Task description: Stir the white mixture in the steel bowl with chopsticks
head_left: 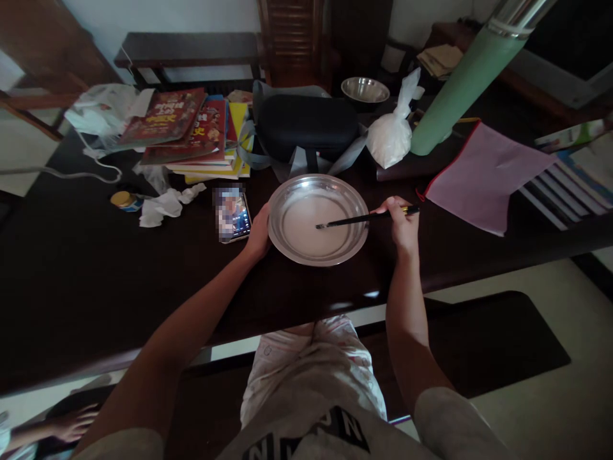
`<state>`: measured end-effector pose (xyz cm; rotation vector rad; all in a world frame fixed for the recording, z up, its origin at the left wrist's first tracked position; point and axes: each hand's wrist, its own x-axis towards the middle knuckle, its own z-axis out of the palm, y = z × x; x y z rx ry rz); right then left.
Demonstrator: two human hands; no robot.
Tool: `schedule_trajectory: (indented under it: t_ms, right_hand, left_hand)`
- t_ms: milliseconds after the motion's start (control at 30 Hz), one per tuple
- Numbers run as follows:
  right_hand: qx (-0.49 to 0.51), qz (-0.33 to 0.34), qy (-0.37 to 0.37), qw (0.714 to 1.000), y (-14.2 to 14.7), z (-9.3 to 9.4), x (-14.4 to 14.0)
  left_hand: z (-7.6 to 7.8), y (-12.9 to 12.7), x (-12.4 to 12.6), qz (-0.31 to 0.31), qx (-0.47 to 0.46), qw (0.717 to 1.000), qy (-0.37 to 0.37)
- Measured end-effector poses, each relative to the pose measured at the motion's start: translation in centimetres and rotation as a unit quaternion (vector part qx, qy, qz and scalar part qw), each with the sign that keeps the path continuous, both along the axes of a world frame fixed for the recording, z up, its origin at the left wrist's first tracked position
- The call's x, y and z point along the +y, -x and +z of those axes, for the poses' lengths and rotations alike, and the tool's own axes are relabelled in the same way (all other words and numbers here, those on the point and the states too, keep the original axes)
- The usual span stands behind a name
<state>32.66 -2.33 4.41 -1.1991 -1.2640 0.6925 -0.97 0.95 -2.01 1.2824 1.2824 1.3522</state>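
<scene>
A shiny metal bowl [318, 259] with a wide rim sits on the dark table, holding a pale, milky mixture [306, 220]. My left hand [260, 231] grips the bowl's left side, its fingers partly hidden by the rim. On the right, my right hand [402, 223] is closed around black chopsticks [352, 220] with yellowish ends. They slant left across the rim, and their tips rest in the mixture near the bowl's middle. A phone [234, 214] with a lit screen lies just left of my left hand.
Behind the bowl are a black case [309, 124], a tied bag of white powder [390, 137] and a tall green flask [472, 86]. Books [165, 118], crumpled tissue [160, 207] and a small jar [126, 200] lie left. A pink pouch [483, 172] lies right. Another person's hand [76, 423] shows at lower left.
</scene>
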Motion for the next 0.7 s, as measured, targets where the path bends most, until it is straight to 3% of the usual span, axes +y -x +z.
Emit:
schedule_trajectory:
  t_ms: [167,367,533,700]
  right_hand:
    - [-0.02,0.068,0.01,0.997,0.25,-0.01,0.08]
    - [-0.002,-0.003,0.001,1.0,-0.02,-0.04,0.09]
    - [-0.02,0.076,0.009,0.997,0.32,-0.03,0.09]
    - [-0.007,-0.004,0.0,1.0,0.02,-0.02,0.19]
  left_hand:
    - [0.15,-0.11,0.01,0.002,-0.029,0.999,0.03]
    - [-0.08,0.04,0.06,0.006,-0.028,0.999,0.034]
    - [-0.26,0.23,0.05,-0.005,-0.014,1.0,0.022]
    - [0.0,0.26,0.0,0.008,0.019,1.0,0.008]
